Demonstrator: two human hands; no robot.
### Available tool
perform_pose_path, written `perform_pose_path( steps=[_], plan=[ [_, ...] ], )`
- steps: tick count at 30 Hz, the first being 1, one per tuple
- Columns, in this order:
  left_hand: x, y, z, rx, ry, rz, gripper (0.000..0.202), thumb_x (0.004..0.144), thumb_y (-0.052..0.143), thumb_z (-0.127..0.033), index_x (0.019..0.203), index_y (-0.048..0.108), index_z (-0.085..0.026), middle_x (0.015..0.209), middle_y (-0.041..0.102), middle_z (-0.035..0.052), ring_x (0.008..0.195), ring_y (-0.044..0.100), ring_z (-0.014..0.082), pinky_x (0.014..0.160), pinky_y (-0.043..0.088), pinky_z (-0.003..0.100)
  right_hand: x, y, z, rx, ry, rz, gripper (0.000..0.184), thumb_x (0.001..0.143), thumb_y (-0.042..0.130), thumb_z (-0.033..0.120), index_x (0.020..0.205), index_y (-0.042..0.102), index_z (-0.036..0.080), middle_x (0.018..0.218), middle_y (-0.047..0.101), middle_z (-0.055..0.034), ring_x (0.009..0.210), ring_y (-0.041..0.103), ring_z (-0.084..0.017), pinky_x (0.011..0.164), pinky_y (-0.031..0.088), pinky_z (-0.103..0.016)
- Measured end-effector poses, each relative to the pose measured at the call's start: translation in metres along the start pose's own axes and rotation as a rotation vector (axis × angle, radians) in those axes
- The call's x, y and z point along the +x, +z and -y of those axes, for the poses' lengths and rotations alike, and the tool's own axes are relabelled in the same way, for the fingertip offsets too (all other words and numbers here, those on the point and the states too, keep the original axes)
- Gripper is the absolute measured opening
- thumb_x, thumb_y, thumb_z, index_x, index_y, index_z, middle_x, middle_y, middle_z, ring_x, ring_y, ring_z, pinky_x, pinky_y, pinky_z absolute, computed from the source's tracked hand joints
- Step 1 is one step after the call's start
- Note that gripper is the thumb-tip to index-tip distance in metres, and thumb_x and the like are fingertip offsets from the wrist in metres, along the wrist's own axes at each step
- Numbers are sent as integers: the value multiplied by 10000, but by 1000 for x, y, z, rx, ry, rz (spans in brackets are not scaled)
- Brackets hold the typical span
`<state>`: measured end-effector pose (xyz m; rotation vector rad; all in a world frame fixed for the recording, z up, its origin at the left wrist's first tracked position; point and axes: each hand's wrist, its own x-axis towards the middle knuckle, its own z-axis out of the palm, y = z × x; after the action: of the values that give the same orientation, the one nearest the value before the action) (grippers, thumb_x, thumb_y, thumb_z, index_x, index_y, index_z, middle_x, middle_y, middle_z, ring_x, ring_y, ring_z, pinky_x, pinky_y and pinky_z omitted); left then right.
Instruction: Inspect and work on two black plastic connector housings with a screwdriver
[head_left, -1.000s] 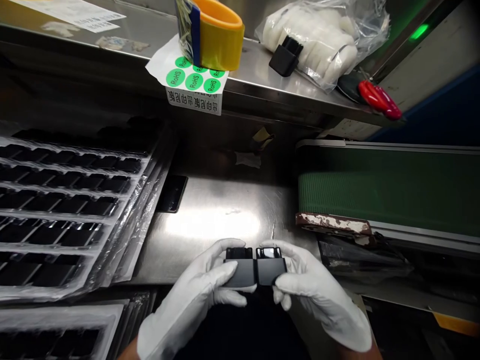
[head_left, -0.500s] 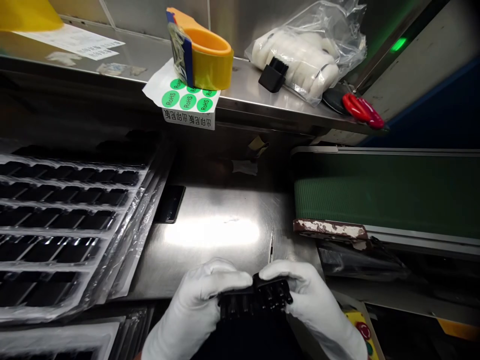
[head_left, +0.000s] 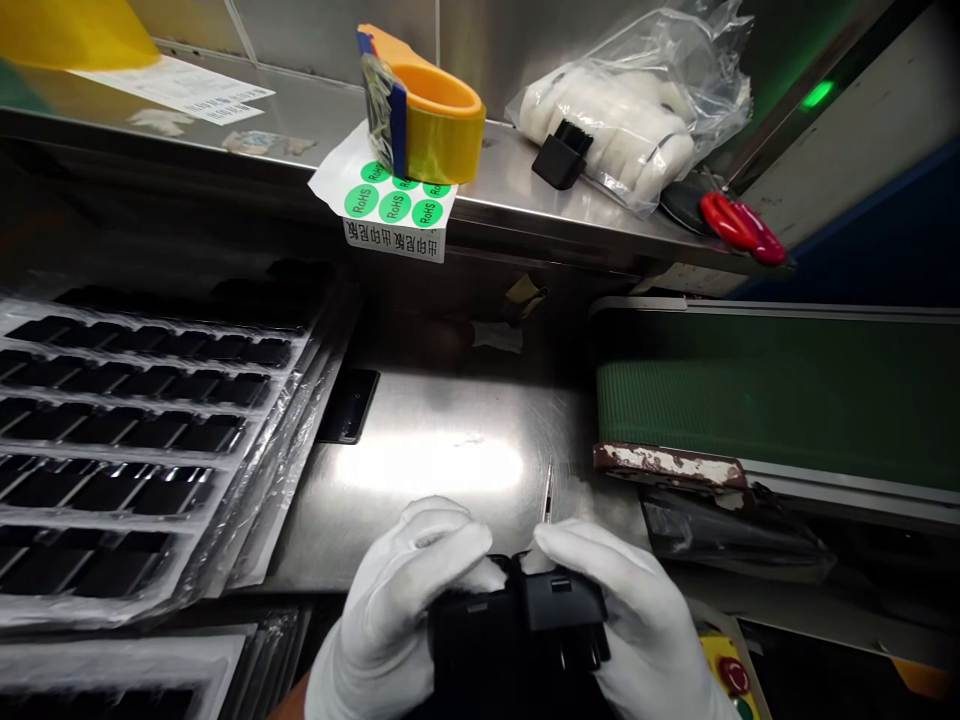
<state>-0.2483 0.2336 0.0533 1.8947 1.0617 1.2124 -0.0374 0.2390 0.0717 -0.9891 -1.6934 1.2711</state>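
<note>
At 9 o'clock, stacked clear plastic trays (head_left: 279,468) hold rows of black parts (head_left: 161,432). At 6 o'clock, gloved left hand (head_left: 397,610) and right hand (head_left: 637,620) grasp two black plastic housings (head_left: 525,625) side by side. Thin metal tweezers (head_left: 548,492) lie just beyond, with a green conveyor belt (head_left: 750,400) at 3 o'clock.

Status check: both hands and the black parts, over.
Left hand grips left black part, right hand grips right black part. Parts side by side. Thin metal tool on bench just beyond.

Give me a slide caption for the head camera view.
Gloved left hand and right hand hold black plastic parts together over a steel bench.
</note>
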Motion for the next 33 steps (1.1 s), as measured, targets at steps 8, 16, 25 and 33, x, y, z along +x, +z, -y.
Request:
perform_pose_path(
  steps=[8, 16, 25, 33],
  plan=[
    [0, 3, 0, 22, 6, -14, 1000, 705, 759, 13, 1441, 268, -453, 807, 735, -89, 786, 666, 181, 855, 509, 371, -2, 1, -1, -30, -25, -22, 652, 866, 607, 39, 1352, 477, 455, 1016, 690, 7, 881, 662, -188, 757, 576, -353],
    [1, 12, 10, -115, 127, -138, 809, 730, 680, 22, 1423, 396, -283, 853, 726, -27, 736, 642, 177, 796, 503, 394, 3, 5, -6, -88, -208, -40, 651, 834, 574, -26, 1399, 461, 277, 1015, 677, -47, 913, 657, -187, 744, 594, -319],
    [7, 14, 23, -480, 48, -86, 579, 712, 697, 26, 1197, 629, -284, 832, 612, 6, 794, 570, 179, 746, 496, 348, 7, 10, -12, -75, -190, -55, 647, 810, 606, -8, 1370, 503, 299, 1057, 676, -49, 936, 671, -187, 793, 584, -311],
    [-5, 44, 20, -1604, -388, -104, 311, 746, 777, -263, 949, 580, -393, 845, 552, -44, 757, 601, 139, 671, 507, 280, 5, 38, -27, 1057, 338, -87, 437, 665, 852, 184, 1018, 636, 324, 772, 756, -10, 661, 716, -170, 574, 538, -246]
  ],
)
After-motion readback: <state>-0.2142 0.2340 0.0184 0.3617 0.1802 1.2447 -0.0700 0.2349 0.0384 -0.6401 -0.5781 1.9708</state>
